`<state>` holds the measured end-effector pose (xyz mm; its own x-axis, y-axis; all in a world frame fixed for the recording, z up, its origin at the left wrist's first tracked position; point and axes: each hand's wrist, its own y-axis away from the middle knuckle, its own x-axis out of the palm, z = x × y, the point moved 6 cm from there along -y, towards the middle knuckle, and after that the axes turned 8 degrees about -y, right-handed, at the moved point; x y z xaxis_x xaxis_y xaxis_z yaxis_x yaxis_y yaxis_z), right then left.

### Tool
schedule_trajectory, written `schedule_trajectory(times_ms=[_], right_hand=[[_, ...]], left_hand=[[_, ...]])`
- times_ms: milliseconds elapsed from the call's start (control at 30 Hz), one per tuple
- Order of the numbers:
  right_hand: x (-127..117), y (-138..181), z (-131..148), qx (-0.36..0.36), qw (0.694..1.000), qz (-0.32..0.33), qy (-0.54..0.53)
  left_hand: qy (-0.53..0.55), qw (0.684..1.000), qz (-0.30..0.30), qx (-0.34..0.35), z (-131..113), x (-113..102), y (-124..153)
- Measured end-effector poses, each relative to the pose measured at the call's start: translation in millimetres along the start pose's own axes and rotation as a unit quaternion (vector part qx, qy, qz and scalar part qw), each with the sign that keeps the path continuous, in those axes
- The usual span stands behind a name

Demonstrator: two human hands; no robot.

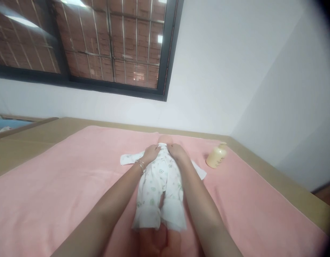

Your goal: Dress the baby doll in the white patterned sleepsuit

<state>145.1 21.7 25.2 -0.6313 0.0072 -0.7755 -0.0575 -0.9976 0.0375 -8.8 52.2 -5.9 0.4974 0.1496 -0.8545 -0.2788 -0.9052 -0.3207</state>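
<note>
A baby doll lies on its back on a pink blanket, head away from me and bare legs toward me. It wears a white romper with small printed motifs; the sleeves spread to both sides and the trouser legs end in pale cuffs. My left hand, a bracelet at its wrist, is at the collar on the left side, fingers bent in on the cloth. At the collar's right side my right hand pinches the fabric. Both hands hide parts of the shoulders; the face cannot be made out.
A cream-yellow pump bottle stands on the blanket to the right of the doll. Tan table edging borders the blanket along the white wall. Above is a dark-framed window with bars behind it.
</note>
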Motion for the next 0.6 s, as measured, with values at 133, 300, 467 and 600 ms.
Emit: schedule_trajectory(times_ms=[133, 300, 467, 600], right_hand=[[3, -3, 2, -0.008, 1.000, 0.002, 0.006], [11, -13, -14, 0.012, 1.000, 0.012, -0.012], [17, -20, -21, 0.008, 1.000, 0.006, -0.018], [20, -24, -25, 0.007, 1.000, -0.014, -0.012]], left_hand=[[0.033, 0.999, 0.003, -0.004, 1, -1, 2], [0.046, 0.999, 0.013, -0.007, 0, -1, 3], [0.037, 0.998, 0.042, -0.017, -1, -2, 4], [0.021, 0.999, 0.043, -0.024, -1, -1, 3]])
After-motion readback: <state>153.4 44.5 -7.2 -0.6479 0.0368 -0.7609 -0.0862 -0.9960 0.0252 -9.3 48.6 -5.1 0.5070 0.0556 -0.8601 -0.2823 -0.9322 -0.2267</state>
